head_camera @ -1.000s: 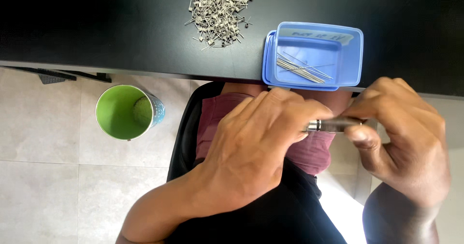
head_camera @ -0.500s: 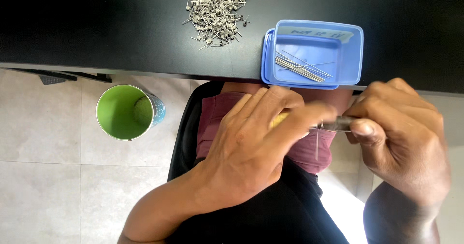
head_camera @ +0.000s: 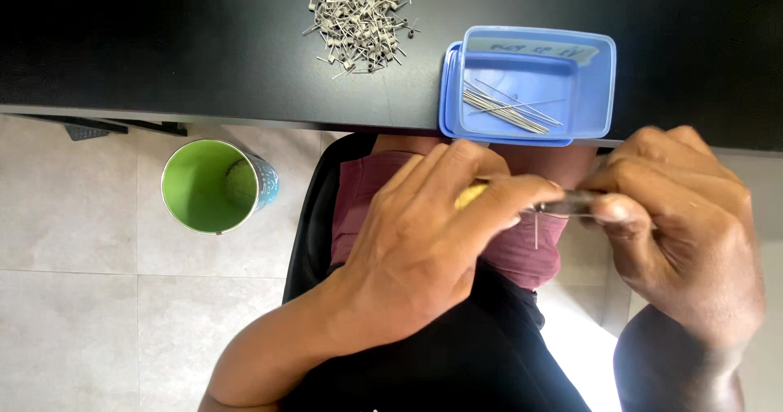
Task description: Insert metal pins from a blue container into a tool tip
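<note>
Over my lap, my left hand (head_camera: 424, 241) is closed around a tool with a yellow handle (head_camera: 471, 194) and a grey metal shaft (head_camera: 563, 206). My right hand (head_camera: 677, 224) pinches the shaft's far end between thumb and fingers. A thin metal wire (head_camera: 536, 231) hangs down from the shaft between the two hands. Both hands are below the black table's edge, just in front of the blue box.
On the black table (head_camera: 163, 45) a blue plastic box (head_camera: 591, 86) holds several thin straight wires (head_camera: 510, 106). A pile of small coiled wire pieces (head_camera: 359, 12) lies at the top centre. A green-lined cup (head_camera: 214, 187) stands on the tiled floor (head_camera: 81, 298) at the left.
Both hands stay together on the tool with small finger shifts. A short length of wire now hangs down from the shaft between them.
</note>
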